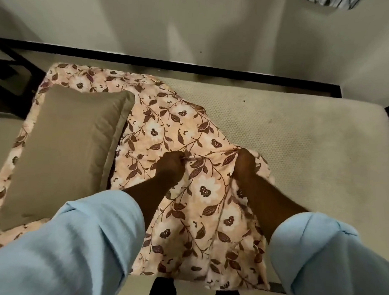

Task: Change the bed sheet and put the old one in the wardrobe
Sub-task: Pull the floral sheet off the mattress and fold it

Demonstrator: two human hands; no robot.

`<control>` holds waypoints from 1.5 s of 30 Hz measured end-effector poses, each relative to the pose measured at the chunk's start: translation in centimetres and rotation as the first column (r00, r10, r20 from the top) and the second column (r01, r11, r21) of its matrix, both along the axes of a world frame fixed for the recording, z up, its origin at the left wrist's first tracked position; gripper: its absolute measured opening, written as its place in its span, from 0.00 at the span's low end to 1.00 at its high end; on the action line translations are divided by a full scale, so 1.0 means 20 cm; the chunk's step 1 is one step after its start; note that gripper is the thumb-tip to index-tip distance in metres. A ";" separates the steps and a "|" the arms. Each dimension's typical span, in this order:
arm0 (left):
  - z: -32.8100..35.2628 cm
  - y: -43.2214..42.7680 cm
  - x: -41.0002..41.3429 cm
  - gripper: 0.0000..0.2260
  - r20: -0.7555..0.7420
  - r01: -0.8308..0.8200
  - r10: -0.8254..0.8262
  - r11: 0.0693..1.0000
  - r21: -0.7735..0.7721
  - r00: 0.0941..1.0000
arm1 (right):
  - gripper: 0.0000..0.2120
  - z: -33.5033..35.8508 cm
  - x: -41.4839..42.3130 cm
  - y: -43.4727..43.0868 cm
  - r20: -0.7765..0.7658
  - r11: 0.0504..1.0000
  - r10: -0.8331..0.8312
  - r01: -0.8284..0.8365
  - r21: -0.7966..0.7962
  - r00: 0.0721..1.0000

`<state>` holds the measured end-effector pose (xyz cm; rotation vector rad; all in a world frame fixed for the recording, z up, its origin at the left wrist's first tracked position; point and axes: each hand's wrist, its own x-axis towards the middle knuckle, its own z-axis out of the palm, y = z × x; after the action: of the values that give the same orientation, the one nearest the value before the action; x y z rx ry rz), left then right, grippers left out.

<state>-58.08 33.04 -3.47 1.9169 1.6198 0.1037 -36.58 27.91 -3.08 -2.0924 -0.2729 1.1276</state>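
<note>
A peach bed sheet [163, 126] with brown leaves and white flowers lies bunched over the left half of the bed. The bare beige mattress [299, 137] shows on the right. My left hand [171, 164] is closed on a fold of the sheet near the middle. About a hand's width to the right, my right hand [244, 163] pinches another gathered fold. Both arms reach forward from rolled light blue sleeves. An olive-brown pillow [63, 151] rests on the sheet at the left.
A dark bed frame rail [192, 69] runs along the far side against a pale wall [193, 26]. A dark frame piece [13, 79] stands at the left. Striped cloth [331, 3] hangs at the top right.
</note>
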 end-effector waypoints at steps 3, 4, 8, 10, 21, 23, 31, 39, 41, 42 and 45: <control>0.00 0.06 -0.08 0.10 0.130 -0.079 0.086 0.995 -0.063 0.988 | 0.19 0.01 -0.07 -0.03 0.437 0.978 0.203 -0.206 -0.041 0.876; -0.01 0.09 -0.10 0.10 0.160 -0.102 0.116 0.990 -0.094 0.980 | 0.23 0.01 -0.11 -0.04 0.527 0.956 0.252 -0.294 -0.005 0.811; 0.04 0.14 -0.14 0.11 0.244 -0.144 0.189 0.971 -0.190 0.951 | 0.44 -0.01 -0.30 -0.01 0.550 0.655 0.611 -0.754 0.054 0.570; 0.06 0.16 -0.17 0.11 0.287 -0.138 0.200 0.965 -0.223 0.937 | 0.55 0.00 -0.41 0.03 0.464 0.518 0.750 -0.855 0.031 0.471; 0.09 0.18 -0.28 0.04 0.407 -0.199 0.232 0.972 -0.124 0.883 | 0.15 -0.04 -0.77 0.12 0.115 0.839 0.535 -0.542 0.046 0.837; 0.07 0.17 -0.30 0.08 0.281 -0.199 0.244 0.963 -0.180 0.928 | 0.15 -0.03 -0.76 0.12 0.047 0.894 0.438 -0.441 0.083 0.898; 0.01 0.06 -0.31 0.28 -0.080 0.013 -0.016 0.999 -0.037 0.997 | 0.14 0.10 -0.61 0.08 -0.007 0.872 0.464 -0.456 0.176 0.886; 0.05 0.02 -0.23 0.12 0.019 0.057 -0.060 0.988 0.140 0.998 | 0.14 0.12 -0.40 0.03 0.050 0.829 0.516 -0.513 0.225 0.855; 0.04 0.01 -0.22 0.09 0.039 0.042 -0.051 0.981 0.187 0.998 | 0.14 0.12 -0.38 0.01 0.025 0.845 0.490 -0.482 0.232 0.872; 0.04 0.00 -0.21 0.08 0.058 0.025 -0.039 0.976 0.216 0.998 | 0.14 0.12 -0.36 0.00 0.006 0.860 0.462 -0.449 0.242 0.887; 0.07 -0.02 -0.16 0.07 0.118 -0.018 -0.013 0.966 0.257 0.993 | 0.13 0.13 -0.33 -0.02 -0.103 0.924 0.340 -0.312 0.221 0.935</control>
<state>-61.23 32.57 -2.06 2.0581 1.5924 0.4418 -43.10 27.47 -0.47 -1.8198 -0.6615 1.3729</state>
